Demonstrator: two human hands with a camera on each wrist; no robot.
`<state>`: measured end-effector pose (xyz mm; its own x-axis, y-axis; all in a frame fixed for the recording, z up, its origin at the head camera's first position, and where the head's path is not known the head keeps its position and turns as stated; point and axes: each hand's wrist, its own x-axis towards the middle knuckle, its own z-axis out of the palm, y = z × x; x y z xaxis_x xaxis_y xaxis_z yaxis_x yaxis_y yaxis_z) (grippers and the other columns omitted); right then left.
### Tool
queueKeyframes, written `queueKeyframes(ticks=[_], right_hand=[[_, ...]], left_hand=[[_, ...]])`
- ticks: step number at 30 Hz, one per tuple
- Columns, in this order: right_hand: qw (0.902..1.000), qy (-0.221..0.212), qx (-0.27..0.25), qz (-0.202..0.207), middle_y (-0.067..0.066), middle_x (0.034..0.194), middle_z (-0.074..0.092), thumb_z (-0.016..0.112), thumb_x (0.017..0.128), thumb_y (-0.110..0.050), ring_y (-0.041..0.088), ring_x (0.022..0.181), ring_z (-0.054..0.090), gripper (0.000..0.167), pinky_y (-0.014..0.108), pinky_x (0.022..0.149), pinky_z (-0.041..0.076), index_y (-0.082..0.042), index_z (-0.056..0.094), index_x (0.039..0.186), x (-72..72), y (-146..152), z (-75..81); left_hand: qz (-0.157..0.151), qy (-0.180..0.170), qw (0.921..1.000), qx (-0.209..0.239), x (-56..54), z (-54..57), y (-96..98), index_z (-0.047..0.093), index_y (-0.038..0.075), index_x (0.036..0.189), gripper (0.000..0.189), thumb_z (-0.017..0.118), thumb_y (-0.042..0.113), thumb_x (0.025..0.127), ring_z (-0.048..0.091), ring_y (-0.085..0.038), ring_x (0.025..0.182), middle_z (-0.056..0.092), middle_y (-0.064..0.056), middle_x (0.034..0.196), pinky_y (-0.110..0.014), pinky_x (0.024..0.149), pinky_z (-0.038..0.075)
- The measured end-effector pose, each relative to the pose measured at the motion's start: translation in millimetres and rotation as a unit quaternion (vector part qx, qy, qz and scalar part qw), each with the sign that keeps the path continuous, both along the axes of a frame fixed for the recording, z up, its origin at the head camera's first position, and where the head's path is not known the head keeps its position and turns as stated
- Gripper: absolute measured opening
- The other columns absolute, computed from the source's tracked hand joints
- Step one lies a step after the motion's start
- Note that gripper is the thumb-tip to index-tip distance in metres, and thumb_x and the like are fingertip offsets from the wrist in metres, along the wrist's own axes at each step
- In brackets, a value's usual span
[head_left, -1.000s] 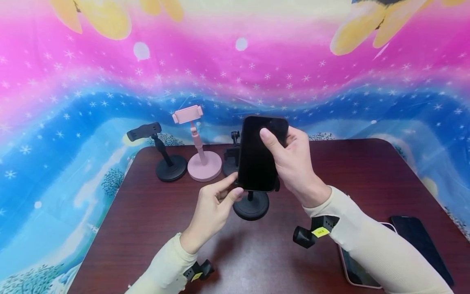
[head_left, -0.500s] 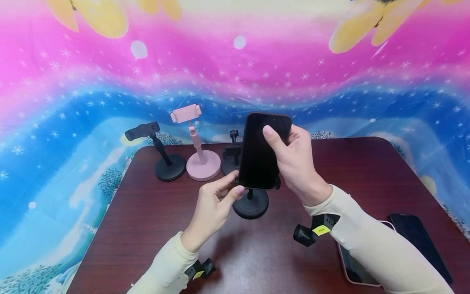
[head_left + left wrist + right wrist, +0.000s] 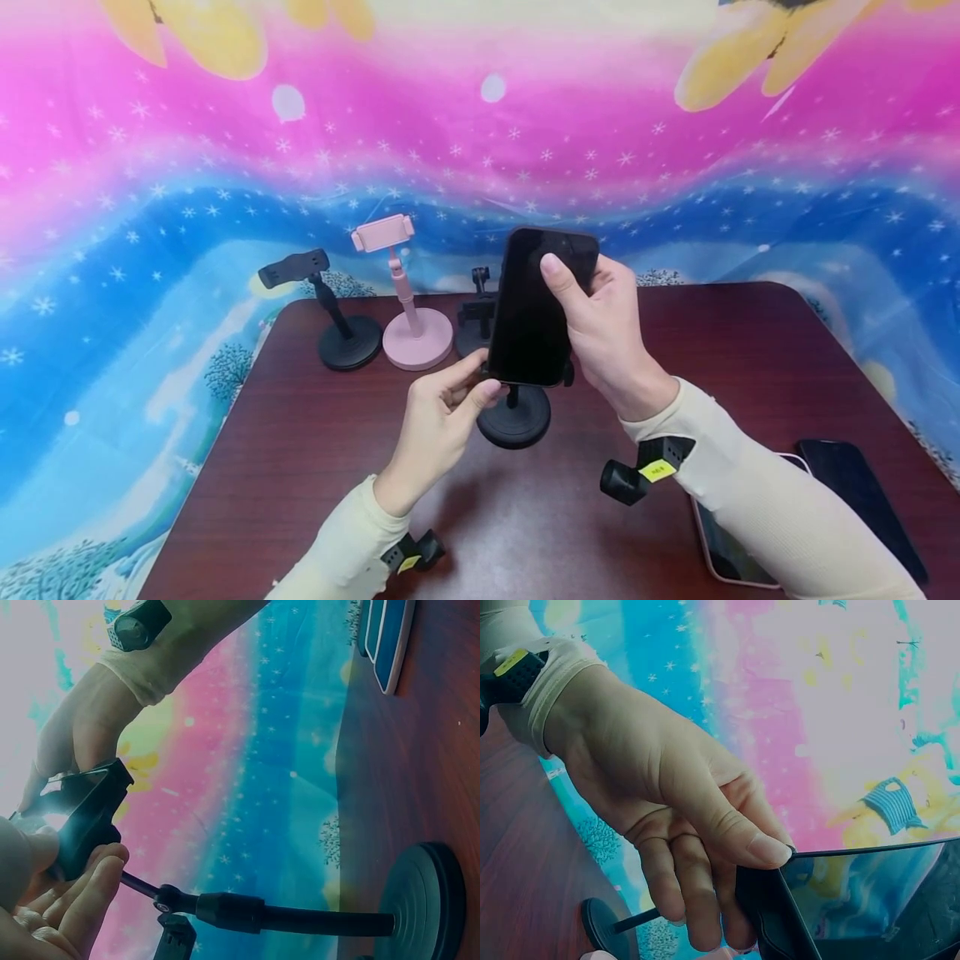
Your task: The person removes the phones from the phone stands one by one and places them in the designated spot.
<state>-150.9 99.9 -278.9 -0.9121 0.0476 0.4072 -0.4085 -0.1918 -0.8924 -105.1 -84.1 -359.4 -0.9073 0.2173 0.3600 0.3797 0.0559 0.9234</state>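
Observation:
A black smartphone point(image 3: 525, 333), screen dark and facing me, stands tilted at the clamp of a black phone stand whose round base point(image 3: 513, 421) rests on the table. My right hand point(image 3: 615, 346) grips the phone's right side, thumb across the screen and fingers behind. At the lower left corner, my left hand point(image 3: 431, 429) pinches the clamp and phone edge between thumb and fingers. The left wrist view shows the black clamp point(image 3: 90, 825) between both hands, above the stand's pole point(image 3: 315, 919). How firmly the clamp holds the phone cannot be seen.
Behind stand a black phone stand point(image 3: 341, 333), a pink phone stand point(image 3: 416, 337) and another black stand point(image 3: 472, 325), partly hidden by the phone. At right lie a dark phone point(image 3: 862, 500) and a pale-edged device point(image 3: 731, 550), partly under the right forearm. Patterned cloth point(image 3: 465, 167) hangs behind the table.
The phone has shifted slightly up and to the right with my right hand over the last second. My left hand keeps its pinch at the lower corner, nearly still.

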Motion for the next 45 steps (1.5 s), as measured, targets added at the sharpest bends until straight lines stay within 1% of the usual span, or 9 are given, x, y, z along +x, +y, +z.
queueKeyframes(ticks=[4, 7, 12, 15, 20, 21, 30, 36, 45], right_hand=[[0.9998, -0.010, -0.019, -0.002, -0.004, 0.097, 0.078, 0.059, 0.101, -0.006, 0.013, 0.089, 0.075, 0.016, 0.030, 0.079, 0.063, -0.014, 0.073, 0.099, -0.2, 0.4, 0.9], [0.9979, -0.017, -0.062, -0.010, -0.002, 0.093, 0.078, 0.058, 0.102, -0.007, 0.012, 0.083, 0.075, 0.018, 0.028, 0.077, 0.063, -0.014, 0.074, 0.098, -2.9, 1.4, 6.4], [0.9917, 0.018, -0.124, -0.028, 0.001, 0.090, 0.075, 0.060, 0.102, -0.013, 0.011, 0.077, 0.073, 0.014, 0.026, 0.076, 0.063, -0.007, 0.073, 0.103, -10.0, 7.9, 22.2], [0.9937, 0.020, -0.109, -0.018, 0.001, 0.093, 0.075, 0.059, 0.102, -0.014, 0.012, 0.081, 0.074, 0.016, 0.027, 0.078, 0.063, -0.006, 0.071, 0.108, -7.7, 9.4, 26.0], [0.9971, 0.008, -0.076, -0.007, -0.001, 0.096, 0.075, 0.058, 0.103, -0.014, 0.011, 0.086, 0.074, 0.015, 0.027, 0.080, 0.062, -0.009, 0.071, 0.108, -0.7, 7.0, 27.3], [0.9975, 0.008, -0.070, -0.008, -0.001, 0.096, 0.075, 0.058, 0.103, -0.014, 0.011, 0.086, 0.074, 0.014, 0.028, 0.080, 0.062, -0.010, 0.071, 0.108, 0.4, 6.6, 27.8], [0.9984, -0.001, -0.055, -0.011, -0.001, 0.093, 0.076, 0.059, 0.102, -0.011, 0.011, 0.080, 0.075, 0.014, 0.027, 0.074, 0.063, -0.012, 0.073, 0.104, 10.7, 7.7, 31.1], [0.9990, -0.002, -0.045, -0.003, 0.000, 0.097, 0.077, 0.058, 0.102, -0.009, 0.012, 0.082, 0.075, 0.016, 0.029, 0.076, 0.064, -0.012, 0.073, 0.105, 16.3, 11.1, 31.1], [0.9997, -0.006, -0.022, -0.006, 0.001, 0.097, 0.076, 0.058, 0.102, -0.009, 0.013, 0.081, 0.075, 0.015, 0.028, 0.075, 0.063, -0.009, 0.072, 0.107, 21.2, 19.4, 31.1]], left_hand=[[-0.005, -0.002, 0.9999, 0.015, 0.2, -1.3, 1.6, 0.058, -0.005, 0.137, 0.044, 0.067, 0.008, 0.096, 0.077, -0.013, 0.090, 0.075, -0.023, 0.110, -0.028, 0.083, 0.063], [-0.010, 0.006, 0.9998, 0.017, 1.4, -3.6, 2.2, 0.060, -0.004, 0.136, 0.042, 0.067, 0.007, 0.096, 0.077, -0.013, 0.089, 0.075, -0.022, 0.109, -0.028, 0.082, 0.063], [-0.003, 0.011, 0.9998, 0.014, 4.0, -5.9, 1.9, 0.065, 0.000, 0.131, 0.035, 0.067, 0.008, 0.097, 0.077, -0.022, 0.088, 0.076, -0.020, 0.105, -0.028, 0.082, 0.063], [0.008, 0.003, 0.9999, 0.012, 4.5, -5.6, 1.3, 0.066, 0.000, 0.129, 0.034, 0.068, 0.009, 0.096, 0.077, -0.024, 0.087, 0.077, -0.019, 0.099, -0.027, 0.081, 0.063], [0.013, 0.000, 0.9999, 0.006, 4.0, -5.1, 0.5, 0.067, 0.003, 0.127, 0.033, 0.070, 0.010, 0.095, 0.075, -0.014, 0.084, 0.077, -0.018, 0.093, -0.026, 0.080, 0.063], [0.014, 0.000, 0.9999, 0.004, 3.8, -5.1, 0.5, 0.067, 0.004, 0.127, 0.033, 0.071, 0.010, 0.094, 0.075, -0.011, 0.083, 0.077, -0.017, 0.093, -0.025, 0.080, 0.063], [0.006, -0.014, 0.9998, 0.015, 3.6, -5.4, 1.3, 0.066, 0.000, 0.128, 0.035, 0.071, 0.008, 0.094, 0.075, -0.009, 0.084, 0.076, -0.021, 0.099, -0.026, 0.079, 0.063], [0.007, -0.017, 0.9998, 0.012, 3.5, -3.6, 1.8, 0.067, 0.002, 0.127, 0.034, 0.071, 0.009, 0.094, 0.073, -0.004, 0.081, 0.076, -0.021, 0.095, -0.029, 0.076, 0.064], [0.006, -0.019, 0.9998, 0.006, 3.4, -1.4, 3.1, 0.068, 0.005, 0.126, 0.031, 0.070, 0.010, 0.095, 0.074, -0.006, 0.079, 0.077, -0.018, 0.095, -0.032, 0.074, 0.065]])
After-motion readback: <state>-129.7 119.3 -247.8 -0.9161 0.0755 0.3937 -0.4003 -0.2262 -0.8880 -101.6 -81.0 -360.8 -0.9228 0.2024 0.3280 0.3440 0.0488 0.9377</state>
